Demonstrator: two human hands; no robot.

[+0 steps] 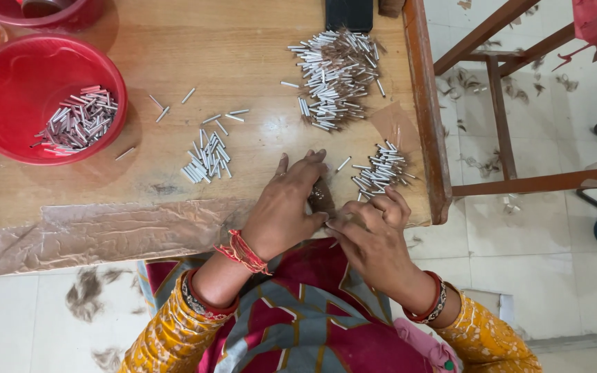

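Small dark brown tuft of hair (322, 197) sits at the table's near edge, pinned between your hands, long axis running away from you. Your left hand (287, 207) presses flat beside it; your right hand (374, 231) pinches at its near end, fingers together. Small pile of short silver metal tubes (380, 173) lies just beyond the right hand; red plastic bowl (8, 90) is far left.

red bowl (8, 90), dark phone (348, 14), wooden stool (499, 103).

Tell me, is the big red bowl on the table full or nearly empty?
Nearly empty. The red bowl holds only a small heap of metal tubes on its right side; most of its red bottom is bare.
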